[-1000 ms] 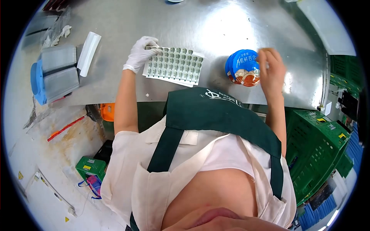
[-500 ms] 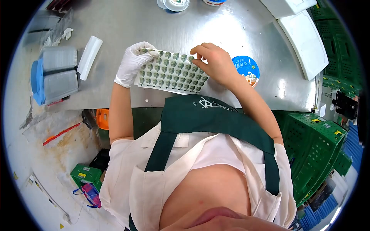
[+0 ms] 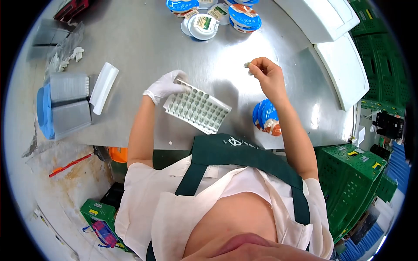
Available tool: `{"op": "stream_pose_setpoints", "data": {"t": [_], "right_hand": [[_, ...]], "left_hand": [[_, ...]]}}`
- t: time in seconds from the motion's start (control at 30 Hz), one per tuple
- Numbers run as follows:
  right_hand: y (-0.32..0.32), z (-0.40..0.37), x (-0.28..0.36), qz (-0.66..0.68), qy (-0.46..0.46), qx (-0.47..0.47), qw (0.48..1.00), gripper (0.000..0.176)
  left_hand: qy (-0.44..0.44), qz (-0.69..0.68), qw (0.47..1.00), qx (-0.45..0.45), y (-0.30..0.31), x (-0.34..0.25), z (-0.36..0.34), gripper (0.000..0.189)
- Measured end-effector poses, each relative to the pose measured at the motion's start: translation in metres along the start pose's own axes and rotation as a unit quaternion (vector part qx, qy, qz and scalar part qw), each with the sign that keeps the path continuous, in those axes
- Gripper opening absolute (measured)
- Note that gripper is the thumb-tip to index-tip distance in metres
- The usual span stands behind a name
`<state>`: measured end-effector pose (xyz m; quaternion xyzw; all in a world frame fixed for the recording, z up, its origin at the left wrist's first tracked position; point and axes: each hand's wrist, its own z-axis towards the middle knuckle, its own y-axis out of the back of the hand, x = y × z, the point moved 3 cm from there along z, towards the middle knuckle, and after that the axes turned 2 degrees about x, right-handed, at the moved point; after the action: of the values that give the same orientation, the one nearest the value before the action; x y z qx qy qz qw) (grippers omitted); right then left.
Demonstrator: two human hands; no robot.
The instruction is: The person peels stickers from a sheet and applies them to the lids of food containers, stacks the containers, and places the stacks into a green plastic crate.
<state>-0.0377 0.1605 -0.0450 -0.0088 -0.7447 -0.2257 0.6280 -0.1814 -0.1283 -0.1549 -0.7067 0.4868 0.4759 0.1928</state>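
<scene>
The person's left hand (image 3: 165, 86), in a white glove, grips the far left corner of a sticker sheet (image 3: 198, 111), with the fingers curled over its edge. The sheet is tilted up off the steel table (image 3: 143, 39), with only its near edge low toward the apron (image 3: 244, 150). Rows of small green labels cover its face. The bare right hand (image 3: 267, 74) is raised over the table, well apart from the sheet. Its thumb and forefinger are pinched together on one small sticker (image 3: 247, 65), and the other fingers are loosely curled. Below that wrist, near the table's front edge, a blue-lidded cup (image 3: 265, 118) lies tipped on its side. More cups (image 3: 204, 24) with blue and white lids cluster at the far edge of the table. To the left of the gloved hand lies a white paper strip (image 3: 103, 87), and beyond it stand grey stacks (image 3: 69, 102) against a blue disc. White trays (image 3: 344, 69) sit at the right side of the table, and green crates (image 3: 361, 174) stand on the floor beside it.
</scene>
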Motion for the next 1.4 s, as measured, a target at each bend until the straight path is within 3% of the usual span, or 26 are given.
{"op": "stream_pose_setpoints", "data": {"t": [0.03,0.1,0.17,0.2,0.23,0.27,0.3,0.37,0.47,0.53,0.67,0.73,0.77,0.8,0.83,0.87,0.97,1.0,1.03,1.07,1.1,1.13,1.2,1.27,1.33,1.4], "right_hand": [[0.004,0.007,-0.003,-0.002,-0.003,-0.003,1.0,0.009],[0.006,0.021,-0.004,-0.02,-0.011,-0.001,1.0,0.01],[0.006,0.036,-0.006,-0.041,-0.02,0.005,0.999,0.01],[0.003,0.043,-0.006,-0.033,-0.012,0.01,0.999,0.011],[0.0,0.05,-0.005,-0.025,-0.003,0.015,1.0,0.011],[-0.003,0.055,-0.004,-0.029,-0.003,0.015,0.999,0.011],[-0.007,0.059,-0.004,-0.017,-0.012,0.016,1.0,0.011],[-0.009,0.063,-0.007,-0.007,-0.032,0.022,0.999,0.011],[-0.006,0.059,-0.008,-0.016,-0.048,0.013,0.999,0.011],[0.003,0.053,-0.017,-0.012,-0.056,0.009,0.998,0.011],[0.021,0.036,-0.026,0.024,-0.057,-0.029,0.998,0.01],[0.029,0.025,-0.02,0.027,-0.055,-0.033,0.998,0.01],[0.033,0.019,-0.016,0.031,-0.051,-0.039,0.997,0.01],[0.036,0.011,-0.01,0.041,-0.041,-0.044,0.997,0.01],[0.037,0.002,-0.005,0.053,-0.036,-0.048,0.997,0.01],[0.036,-0.005,-0.001,0.06,-0.038,-0.05,0.996,0.01],[0.032,-0.018,0.024,0.082,-0.022,-0.038,0.996,0.01],[0.027,-0.022,0.035,0.072,-0.013,-0.021,0.997,0.012],[0.022,-0.026,0.044,0.06,-0.005,-0.006,0.998,0.013],[0.019,-0.03,0.051,0.064,-0.009,-0.011,0.998,0.013],[0.017,-0.034,0.058,0.042,0.015,-0.005,0.999,0.014],[0.015,-0.037,0.063,0.02,0.038,0.002,0.999,0.015],[0.014,-0.044,0.062,-0.007,0.061,-0.007,0.998,0.016],[0.014,-0.052,0.062,-0.022,0.09,0.005,0.996,0.015],[0.012,-0.061,0.061,-0.015,0.067,0.013,0.998,0.016],[0.021,-0.064,0.057,0.015,0.144,-0.163,0.976,0.018]], "left_hand": [[0.01,0.113,0.993,-0.032,0.014,-0.017,0.002,0.076],[-0.02,0.029,0.988,-0.147,0.044,-0.049,0.023,0.08],[-0.064,0.083,0.935,-0.339,0.056,-0.084,0.046,0.07],[-0.063,0.079,0.936,-0.338,0.049,-0.085,0.069,0.07],[-0.171,0.22,0.87,-0.407,0.047,-0.089,0.096,0.058],[-0.271,0.353,0.768,-0.46,0.041,-0.095,0.118,0.046],[-0.271,0.35,0.77,-0.46,0.032,-0.099,0.14,0.046],[-0.303,0.406,0.735,-0.45,0.011,-0.109,0.172,0.023],[-0.277,0.478,0.694,-0.462,0.003,-0.111,0.193,0.016],[-0.242,0.484,0.706,-0.457,-0.003,-0.118,0.191,0.016],[-0.211,0.532,0.68,-0.459,-0.002,-0.12,0.185,0.021],[-0.184,0.534,0.727,-0.39,0.006,-0.128,0.177,0.023],[-0.19,0.537,0.723,-0.391,0.009,-0.135,0.167,0.023],[-0.229,0.19,0.875,-0.381,0.019,-0.141,0.148,0.025],[-0.228,-0.184,0.905,-0.309,0.024,-0.135,0.138,0.027],[-0.268,-0.536,0.794,-0.105,0.028,-0.125,0.144,0.036],[-0.268,-0.566,0.774,-0.094,-0.008,-0.126,0.059,0.053],[-0.307,-0.4,0.845,-0.18,-0.022,-0.12,0.046,0.061],[-0.335,-0.218,0.88,-0.256,-0.036,-0.123,0.031,0.07],[-0.333,-0.216,0.883,-0.25,-0.047,-0.126,0.018,0.07],[-0.302,-0.49,0.814,-0.078,-0.061,-0.139,0.008,0.073],[-0.235,-0.712,0.655,0.1,-0.077,-0.151,-0.001,0.076],[-0.223,-0.698,0.675,0.083,-0.092,-0.153,-0.011,0.073],[-0.213,-0.561,0.799,0.039,-0.1,-0.155,-0.016,0.071],[-0.194,-0.59,0.784,0.026,-0.113,-0.166,-0.02,0.069],[-0.195,-0.623,0.755,0.067,-0.122,-0.174,-0.023,0.067]]}}
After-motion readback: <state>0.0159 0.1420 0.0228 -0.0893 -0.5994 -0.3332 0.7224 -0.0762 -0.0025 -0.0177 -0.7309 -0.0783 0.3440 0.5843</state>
